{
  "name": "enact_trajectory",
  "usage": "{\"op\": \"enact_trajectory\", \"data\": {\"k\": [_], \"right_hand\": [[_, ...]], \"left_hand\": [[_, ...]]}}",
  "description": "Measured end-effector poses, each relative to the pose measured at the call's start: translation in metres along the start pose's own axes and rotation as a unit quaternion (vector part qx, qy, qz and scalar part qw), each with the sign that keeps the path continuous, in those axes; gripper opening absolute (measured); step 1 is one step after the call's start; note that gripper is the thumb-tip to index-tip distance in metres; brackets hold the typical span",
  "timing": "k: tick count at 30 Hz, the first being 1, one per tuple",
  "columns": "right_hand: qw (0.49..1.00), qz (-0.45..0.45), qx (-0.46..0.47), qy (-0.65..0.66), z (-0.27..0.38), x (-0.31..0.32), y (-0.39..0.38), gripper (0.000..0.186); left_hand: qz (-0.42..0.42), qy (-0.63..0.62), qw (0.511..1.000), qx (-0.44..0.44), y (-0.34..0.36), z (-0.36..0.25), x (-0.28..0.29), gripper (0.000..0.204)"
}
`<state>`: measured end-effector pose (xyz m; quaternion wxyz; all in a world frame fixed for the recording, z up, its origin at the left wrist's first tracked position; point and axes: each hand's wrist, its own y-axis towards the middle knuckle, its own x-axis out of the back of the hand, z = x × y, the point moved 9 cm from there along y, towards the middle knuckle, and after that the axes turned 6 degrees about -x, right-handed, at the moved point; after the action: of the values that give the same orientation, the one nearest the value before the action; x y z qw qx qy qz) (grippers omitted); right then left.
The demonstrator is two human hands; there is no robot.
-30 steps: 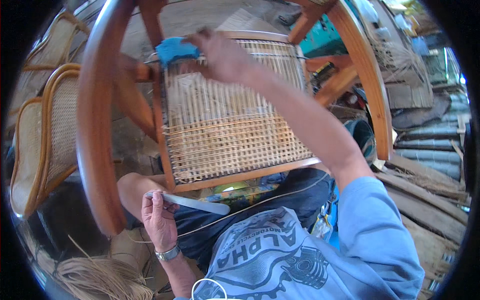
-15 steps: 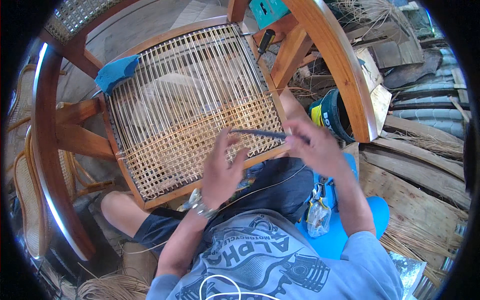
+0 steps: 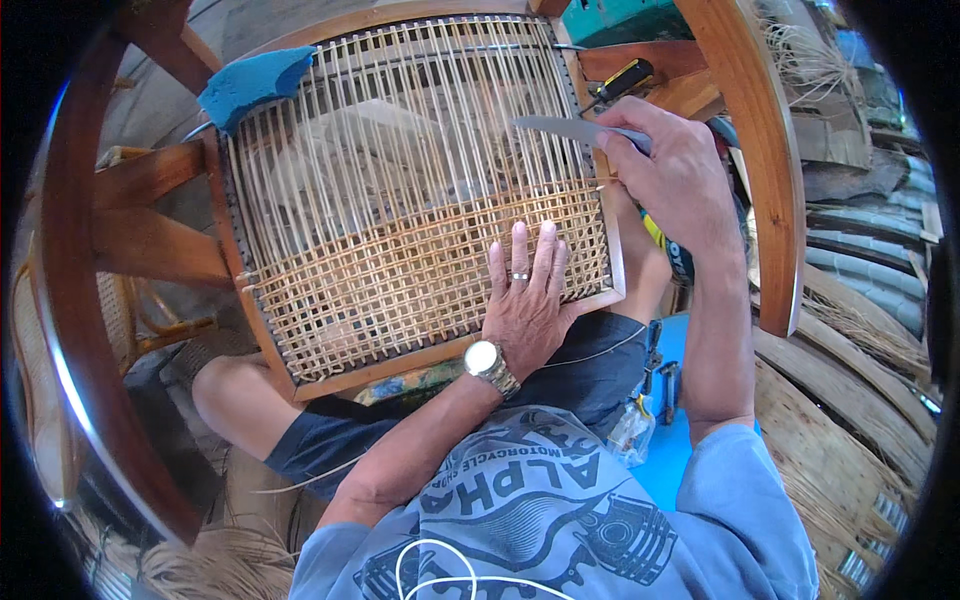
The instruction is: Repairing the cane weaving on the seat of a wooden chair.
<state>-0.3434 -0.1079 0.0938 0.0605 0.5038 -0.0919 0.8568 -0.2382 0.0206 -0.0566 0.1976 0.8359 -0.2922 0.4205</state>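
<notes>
Weaving of the cane seat panel [image 3: 400, 200] looks about half done, judging by the woven lower half. Left hand [image 3: 525, 300] lies flat, fingers spread, on its lower right part; right hand [image 3: 680, 180], at its right edge, grips a flat metal blade [image 3: 560, 128], probably to pack the next strand against the woven rows.

Person wears a light blue short-sleeved T-shirt [image 3: 560, 520] with dark grey printed graphic and lettering across the chest. Dark navy shorts [image 3: 420, 430]. White thin cable [image 3: 440, 570] loops over shirt front. Left hand [image 3: 528, 300]: silver ring; silver metal-band wristwatch [image 3: 488, 362]. Right hand [image 3: 680, 180]: bare, nothing worn.
</notes>
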Motion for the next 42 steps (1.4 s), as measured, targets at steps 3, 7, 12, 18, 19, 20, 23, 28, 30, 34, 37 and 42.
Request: {"op": "enact_trajectory", "data": {"k": [3, 7, 12, 18, 19, 20, 23, 28, 30, 34, 37, 42], "right_hand": [[0.99, 0.079, 0.038, -0.107, 0.011, -0.014, 0.015, 0.022], [0.985, 0.097, -0.018, -0.143, 0.011, -0.019, 0.028, 0.022], [0.964, 0.194, 0.002, -0.182, 0.018, -0.038, 0.029, 0.022], [0.943, 0.216, 0.017, -0.252, 0.014, -0.044, 0.026, 0.023], [0.96, 0.179, -0.005, -0.216, 0.012, -0.035, 0.028, 0.022], [0.967, 0.153, -0.046, -0.196, 0.007, -0.026, 0.03, 0.022], [0.975, 0.083, -0.031, -0.206, 0.011, -0.012, 0.031, 0.021], [0.955, 0.167, -0.111, -0.22, -0.01, -0.021, 0.022, 0.021], [0.965, 0.127, -0.082, -0.216, -0.005, -0.016, 0.022, 0.02], [0.96, 0.164, -0.072, -0.216, -0.009, -0.016, 0.017, 0.019], [0.971, 0.067, -0.061, -0.223, -0.004, 0.004, 0.018, 0.02], [0.968, 0.097, -0.064, -0.224, -0.007, 0.004, 0.009, 0.018]], "left_hand": [[0.003, 0.014, 1.0, -0.014, -0.001, 0.003, -0.002, 0.089], [0.004, 0.0, 1.0, -0.02, -0.002, 0.005, 0.001, 0.094], [-0.004, -0.047, 0.999, -0.018, -0.003, 0.01, 0.001, 0.093], [-0.014, -0.078, 0.997, -0.018, -0.004, 0.012, 0.003, 0.088], [-0.013, -0.08, 0.997, -0.017, -0.004, 0.013, 0.003, 0.088], [-0.014, -0.082, 0.996, -0.015, -0.004, 0.013, 0.003, 0.087], [-0.023, -0.083, 0.996, -0.013, -0.004, 0.014, 0.005, 0.087], [-0.026, -0.077, 0.997, -0.008, -0.004, 0.015, 0.004, 0.085], [-0.031, -0.076, 0.997, -0.01, -0.004, 0.015, 0.005, 0.083], [-0.041, -0.087, 0.995, -0.007, -0.004, 0.015, 0.006, 0.085], [-0.051, -0.098, 0.994, -0.007, -0.005, 0.015, 0.008, 0.084], [-0.043, -0.076, 0.996, -0.01, -0.004, 0.015, 0.006, 0.08]]}}
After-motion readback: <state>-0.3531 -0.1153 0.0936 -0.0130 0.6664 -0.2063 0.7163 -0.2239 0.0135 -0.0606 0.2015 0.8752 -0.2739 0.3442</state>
